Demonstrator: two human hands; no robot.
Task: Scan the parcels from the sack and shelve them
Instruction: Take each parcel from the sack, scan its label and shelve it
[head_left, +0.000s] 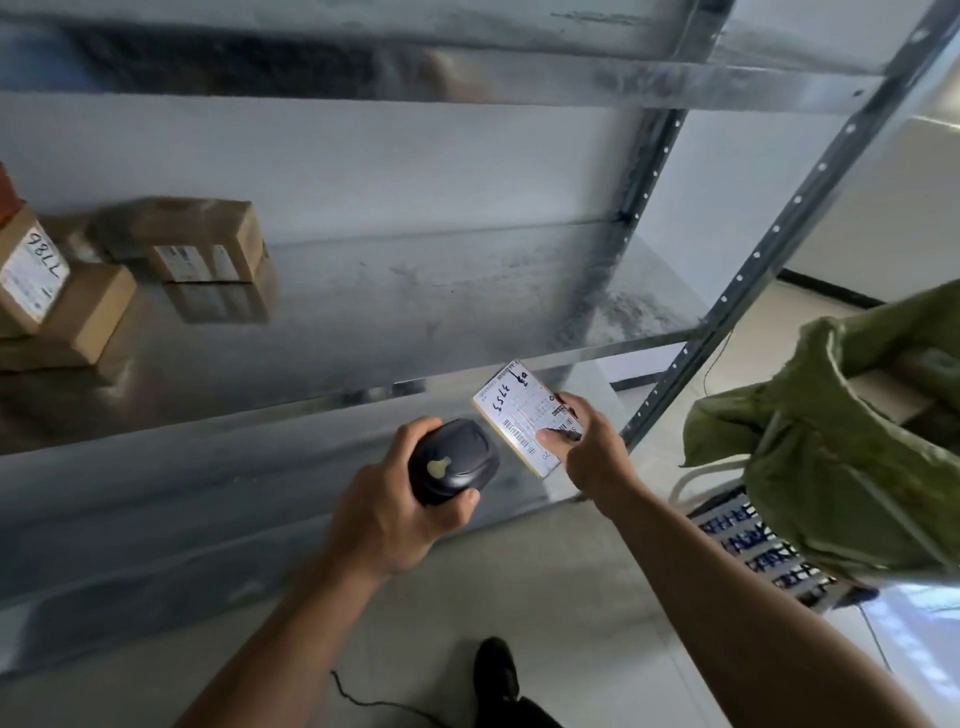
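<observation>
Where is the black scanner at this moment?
In the head view the black scanner sits low at centre, gripped by the left hand, just left of the labelled parcel that the right hand holds.

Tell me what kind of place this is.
Probably a parcel storeroom or pickup point: metal shelving holds labelled cardboard boxes, a green sack sits at the right, and the left hand holds a scanner beside a parcel.

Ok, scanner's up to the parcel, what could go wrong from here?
The right hand has its thumb across the label of the parcel, beside a barcode, so the scanner in the left hand may misread. The parcel is held by one end only and could slip. A thin cable trails by the shoe: possible snag.
</observation>
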